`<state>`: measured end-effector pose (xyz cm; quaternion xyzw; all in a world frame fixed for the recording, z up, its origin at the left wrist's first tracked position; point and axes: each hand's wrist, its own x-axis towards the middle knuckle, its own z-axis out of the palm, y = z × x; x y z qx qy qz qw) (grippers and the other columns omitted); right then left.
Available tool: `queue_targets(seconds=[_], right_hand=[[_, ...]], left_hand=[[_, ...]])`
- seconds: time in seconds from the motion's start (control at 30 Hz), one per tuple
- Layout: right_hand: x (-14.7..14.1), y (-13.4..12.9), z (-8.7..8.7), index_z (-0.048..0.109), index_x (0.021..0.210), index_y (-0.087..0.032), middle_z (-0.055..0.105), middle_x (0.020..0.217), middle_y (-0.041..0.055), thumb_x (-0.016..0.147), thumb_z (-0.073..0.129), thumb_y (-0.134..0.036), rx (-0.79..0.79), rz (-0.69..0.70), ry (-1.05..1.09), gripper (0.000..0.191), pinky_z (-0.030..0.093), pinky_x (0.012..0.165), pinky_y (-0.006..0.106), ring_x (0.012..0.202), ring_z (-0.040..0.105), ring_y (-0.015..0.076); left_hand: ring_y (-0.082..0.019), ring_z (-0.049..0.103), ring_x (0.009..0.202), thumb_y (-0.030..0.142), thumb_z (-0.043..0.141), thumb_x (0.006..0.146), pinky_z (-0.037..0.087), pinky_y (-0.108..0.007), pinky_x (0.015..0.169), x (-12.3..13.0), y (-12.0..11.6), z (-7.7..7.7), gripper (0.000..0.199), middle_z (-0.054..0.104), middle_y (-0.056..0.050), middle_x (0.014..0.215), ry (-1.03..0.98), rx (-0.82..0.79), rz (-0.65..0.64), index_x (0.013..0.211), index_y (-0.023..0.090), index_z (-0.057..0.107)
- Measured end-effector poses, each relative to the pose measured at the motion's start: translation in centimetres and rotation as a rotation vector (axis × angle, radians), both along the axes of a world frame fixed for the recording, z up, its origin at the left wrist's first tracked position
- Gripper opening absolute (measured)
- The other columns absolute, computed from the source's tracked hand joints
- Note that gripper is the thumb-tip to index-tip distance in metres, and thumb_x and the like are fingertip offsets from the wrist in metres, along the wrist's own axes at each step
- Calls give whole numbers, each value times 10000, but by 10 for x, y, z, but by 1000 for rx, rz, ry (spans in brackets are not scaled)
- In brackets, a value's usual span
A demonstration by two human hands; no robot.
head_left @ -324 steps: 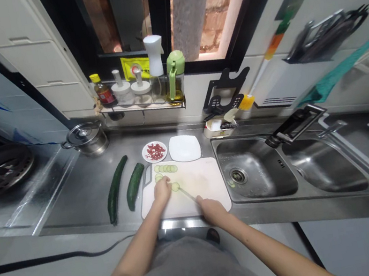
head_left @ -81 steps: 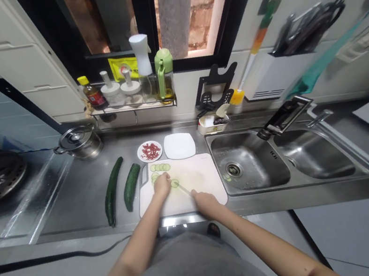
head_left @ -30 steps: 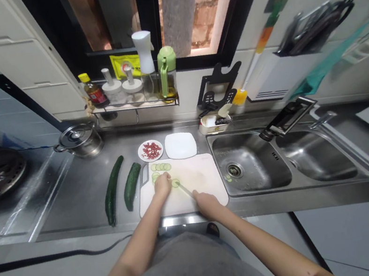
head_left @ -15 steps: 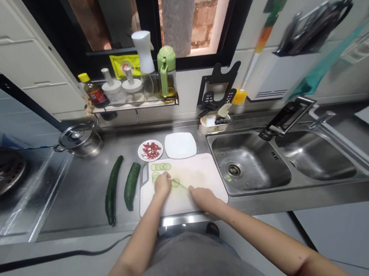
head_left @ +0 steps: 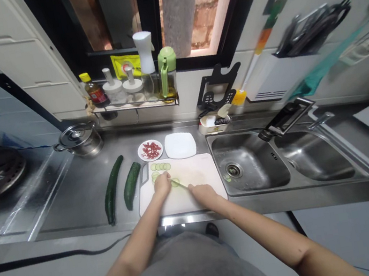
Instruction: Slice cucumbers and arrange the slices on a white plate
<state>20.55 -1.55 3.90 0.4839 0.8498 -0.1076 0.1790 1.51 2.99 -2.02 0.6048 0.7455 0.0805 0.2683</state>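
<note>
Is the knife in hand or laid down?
In hand: the right hand closes around one end of the knife, which points toward the left hand.

This is a kitchen, because there is a metal sink [head_left: 250,159], a shiny pot [head_left: 81,142] with a lid, and a green-topped oil bottle [head_left: 167,72]

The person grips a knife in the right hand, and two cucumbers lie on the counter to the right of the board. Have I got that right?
Not quite: the cucumbers lie on the counter to the left of the board, as the head view shows. The knife is indeed in the right hand.
</note>
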Motion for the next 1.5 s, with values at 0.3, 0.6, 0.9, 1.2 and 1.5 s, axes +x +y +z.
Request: queue_targets(seconds=[0.3,0.6,0.9,1.2,1.5], right_hand=[[11,-15,15,445,1169,-167,667,959,119,926,321,-142,-97,-193,54,275,432,706,259,907,645,191],[19,-21,10,445,1183,-157,660,982,131,953,287,-206,-149,-408,108,283,385,677,264,899,629,198],[19,-21,10,462,1171,-172,658,952,102,949,288,-215,-146,-441,137,285,364,658,253,864,629,182],[16,-18,11,451,1185,-165,668,953,111,952,309,-201,-144,-462,123,275,374,670,244,889,635,181],[15,-17,9,451,1205,-153,676,949,114,949,299,-190,-153,-465,126,301,383,669,244,880,640,183]], left_hand=[[-215,568,1013,198,488,857,392,-287,876,4,-18,1,233,634,-111,1026,6,121,-61,1062,161,589],[-218,549,996,201,496,856,392,-297,872,14,-18,9,170,605,-110,1012,16,86,-39,975,160,609],[-189,583,886,192,482,856,403,-268,760,17,-15,14,135,648,-73,924,-16,70,1,895,176,610],[-188,618,911,191,518,842,416,-257,761,12,-17,16,150,692,-72,959,-90,26,92,925,179,642],[-156,620,812,194,548,811,404,-232,699,-4,-25,16,135,696,-33,863,-119,17,156,889,194,659]])
